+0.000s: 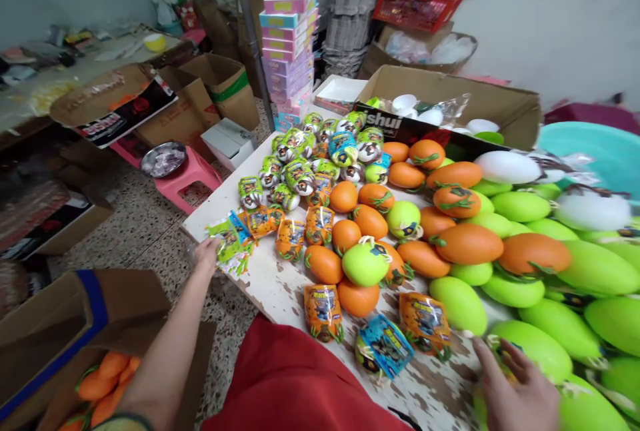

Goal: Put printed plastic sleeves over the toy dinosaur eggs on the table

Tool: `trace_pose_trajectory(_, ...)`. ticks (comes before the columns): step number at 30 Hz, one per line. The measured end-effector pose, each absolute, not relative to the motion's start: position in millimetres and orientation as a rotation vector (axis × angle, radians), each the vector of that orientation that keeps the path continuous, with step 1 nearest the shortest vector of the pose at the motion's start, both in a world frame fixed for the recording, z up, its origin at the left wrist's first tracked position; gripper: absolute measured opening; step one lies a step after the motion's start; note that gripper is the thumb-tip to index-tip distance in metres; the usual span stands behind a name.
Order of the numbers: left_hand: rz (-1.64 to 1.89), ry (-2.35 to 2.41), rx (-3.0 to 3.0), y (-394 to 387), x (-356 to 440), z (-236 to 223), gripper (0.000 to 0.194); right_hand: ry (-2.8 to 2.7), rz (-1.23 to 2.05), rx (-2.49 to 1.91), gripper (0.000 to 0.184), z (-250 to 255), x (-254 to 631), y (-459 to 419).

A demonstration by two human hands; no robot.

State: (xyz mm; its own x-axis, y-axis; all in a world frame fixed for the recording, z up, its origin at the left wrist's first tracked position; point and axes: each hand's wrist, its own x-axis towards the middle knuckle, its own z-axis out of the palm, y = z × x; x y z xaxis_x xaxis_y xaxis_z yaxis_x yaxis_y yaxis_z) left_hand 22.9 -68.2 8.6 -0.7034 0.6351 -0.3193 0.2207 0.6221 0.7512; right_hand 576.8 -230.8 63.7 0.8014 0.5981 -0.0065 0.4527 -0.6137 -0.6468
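Note:
My left hand [205, 256] is at the table's left corner, its fingertips closed on the edge of a pile of flat printed wrappers [231, 244], mostly green. Down at the lower right, my right hand [523, 388] reaches over the green plastic eggs [533, 350] with its fingers apart. A green egg with dark print lies partly hidden under those fingers. Near my body are wrapped eggs: an orange-wrapped egg [323, 311], a blue-wrapped egg [384, 348] and another orange-wrapped egg [426, 323]. Bare orange eggs [371, 221] with green cords fill the middle.
Many green-and-white wrapped eggs [299, 176] lie at the back left of the table [270, 288]. Behind stands an open carton [450, 94] with white and green shells. Stacked pink boxes [290, 51], a turquoise basin [590, 144] and a pink stool [186, 181] surround the table.

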Motion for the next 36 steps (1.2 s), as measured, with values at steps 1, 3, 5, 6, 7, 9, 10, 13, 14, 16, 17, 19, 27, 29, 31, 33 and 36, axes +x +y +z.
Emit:
trace_pose_trajectory(1, 0.993, 2.216, 0.675, -74, 29, 19, 0.034, -0.84, 0.215, -2.296, 0.065, 72, 566, -226)
trace_pose_trajectory(3, 1.033, 2.072, 0.708, -85, 50, 41, 0.041, -0.943, 0.292, -2.092, 0.063, 91, 534, -215)
trace_pose_trajectory(5, 0.939, 1.773, 0.766, -98, 84, 61, 0.048, -1.005, 0.722, -1.852, 0.055, 105, 493, -200)
trace_pose_trajectory(6, 0.823, 1.578, 0.863, -105, 105, 69, 0.046, -1.009, 1.021, -1.732, 0.055, 109, 472, -192)
trace_pose_trajectory(7, 0.707, 1.442, 0.952, -112, 129, 77, 0.04, -0.98, 1.359, -1.577, 0.056, 110, 452, -184)
trace_pose_trajectory(9, 0.525, 1.206, 1.036, -124, 177, 88, 0.033, -0.831, 1.806, -1.257, 0.055, 105, 421, -173)
trace_pose_trajectory(10, 0.496, 1.14, 1.056, -128, 199, 91, 0.033, -0.739, 1.887, -1.179, 0.053, 101, 412, -171)
trace_pose_trajectory(13, 0.518, 1.104, 1.015, -131, 245, 90, 0.035, -0.585, 1.805, -1.199, 0.045, 88, 405, -169)
trace_pose_trajectory(14, 0.537, 1.117, 0.991, -130, 254, 88, 0.036, -0.58, 1.747, -1.233, 0.044, 85, 408, -169)
trace_pose_trajectory(16, 0.573, 1.161, 0.984, -125, 266, 85, 0.037, -0.609, 1.671, -1.265, 0.042, 82, 416, -168)
trace_pose_trajectory(17, 0.592, 1.19, 1.003, -123, 270, 84, 0.039, -0.622, 1.637, -1.277, 0.042, 82, 419, -167)
trace_pose_trajectory(19, 0.625, 1.25, 1.089, -117, 277, 83, 0.041, -0.643, 1.564, -1.306, 0.042, 82, 423, -162)
trace_pose_trajectory(27, 0.637, 1.386, 1.356, -82, 292, 88, 0.034, -0.777, 1.358, -1.481, 0.035, 84, 457, -137)
trace_pose_trajectory(29, 0.645, 1.369, 1.322, -72, 295, 97, 0.033, -0.811, 1.306, -1.531, 0.025, 86, 477, -130)
trace_pose_trajectory(31, 0.63, 1.267, 1.29, -65, 301, 109, 0.032, -0.838, 1.242, -1.574, 0.017, 88, 493, -124)
trace_pose_trajectory(33, 0.623, 1.109, 1.203, -62, 311, 121, 0.028, -0.867, 1.199, -1.595, 0.013, 89, 503, -118)
trace_pose_trajectory(36, 0.627, 0.87, 0.944, -62, 331, 135, 0.026, -0.923, 1.172, -1.586, 0.012, 91, 505, -118)
